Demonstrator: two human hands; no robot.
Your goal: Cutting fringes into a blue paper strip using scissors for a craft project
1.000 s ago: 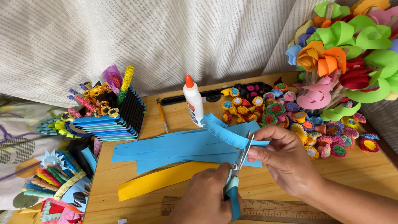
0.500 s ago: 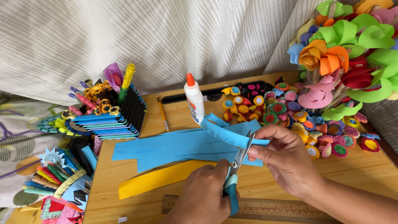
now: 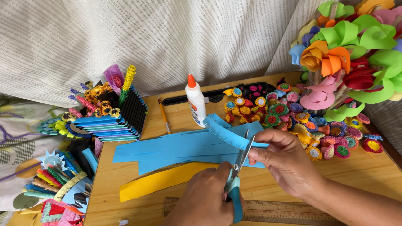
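The blue paper strip (image 3: pixel 228 133) arches above the tabletop (image 3: pixel 368 171), its fringed length curling away toward ten o'clock while the uncut end sits pinched in the right hand (image 3: pixel 287 161). The scissors (image 3: pixel 238 175) rise from six o'clock, blades slightly parted around the strip's edge. To fringe it well, I judge each snip should stop short of the far edge, evenly spaced, with the strip kept taut. The right hand's grip is narrow, thumb and fingers closed on the strip. The left hand (image 3: pixel 205 199) wraps closed around the teal handles. Flat blue strips (image 3: pixel 176 148) and a yellow strip (image 3: pixel 159 182) lie beneath; a glue bottle (image 3: pixel 195 102) stands at twelve o'clock.
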